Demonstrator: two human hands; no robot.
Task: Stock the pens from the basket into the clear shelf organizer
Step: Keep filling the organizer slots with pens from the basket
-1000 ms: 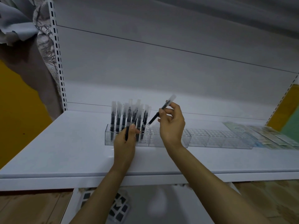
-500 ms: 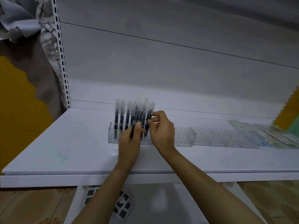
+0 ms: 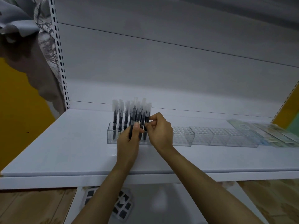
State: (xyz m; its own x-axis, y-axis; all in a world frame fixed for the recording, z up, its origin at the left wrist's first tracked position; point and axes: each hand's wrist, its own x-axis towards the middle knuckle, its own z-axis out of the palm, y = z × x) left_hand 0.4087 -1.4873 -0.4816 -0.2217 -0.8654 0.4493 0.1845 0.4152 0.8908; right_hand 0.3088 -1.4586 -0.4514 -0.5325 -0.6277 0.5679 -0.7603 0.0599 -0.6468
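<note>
STOCKING THE PEN RACK: At a white shelf [image 3: 64, 151], a person's right hand [image 3: 160, 131] pinches a dark pen [image 3: 147, 113] between thumb and forefinger. The fingers clamp on the barrel below its frosted cap, and the lower end appears to sit down among the cells at the left end of the clear shelf organizer [image 3: 210, 137]. Just to the left of that pinch, the left hand [image 3: 128, 146] curls round a spare pen [image 3: 131, 132], held roughly upright in front of the organizer; whether the two hands touch cannot be told. Left of and behind both grips stand the stocked pens [image 3: 120, 113], a tight cluster of upright barrels with pale caps, a few of them leaning. Right of the pinch the organizer runs on in unfilled cells, and well beyond it lie flat paper packets [image 3: 275, 133]. The basket is out of view.

By the look of it, one pen is being seated in its cell, and most of the organizer remains to be filled. The pens appear light, stiff and smooth-sided, so a gentle two-finger hold should carry them, though a slick barrel may twist if taken near its tip. The safest hold is on the dark barrel under the cap, since a cap might pull off. The crowded neighbours beside the grip could be knocked askew, and the light clear organizer may slide if pushed.
</note>
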